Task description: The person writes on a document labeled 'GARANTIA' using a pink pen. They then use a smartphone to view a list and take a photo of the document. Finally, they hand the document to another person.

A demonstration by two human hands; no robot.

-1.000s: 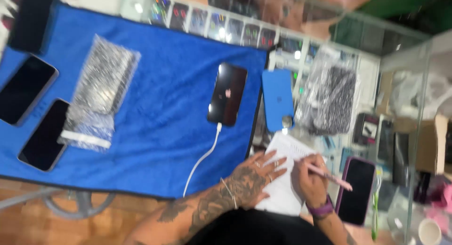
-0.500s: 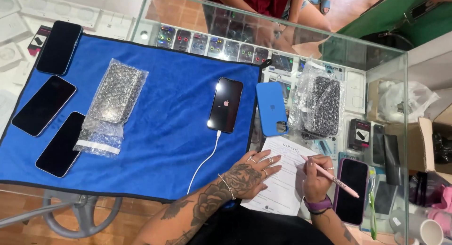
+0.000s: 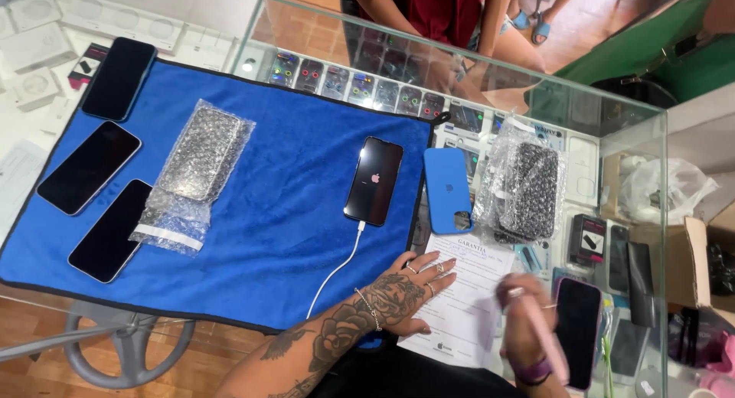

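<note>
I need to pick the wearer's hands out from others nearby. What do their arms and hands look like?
The left hand and forearm are bare and covered in dark tattoos, with several rings and a thin chain bracelet. The right hand, blurred, has a purple band at the wrist. No sleeves show.

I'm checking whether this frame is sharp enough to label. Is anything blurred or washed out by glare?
Head view: the right hand and its pink pen are smeared by motion blur; the left hand, flat on the paper form, is sharp; the glass counter shows reflections; the blue mat is evenly lit.
</note>
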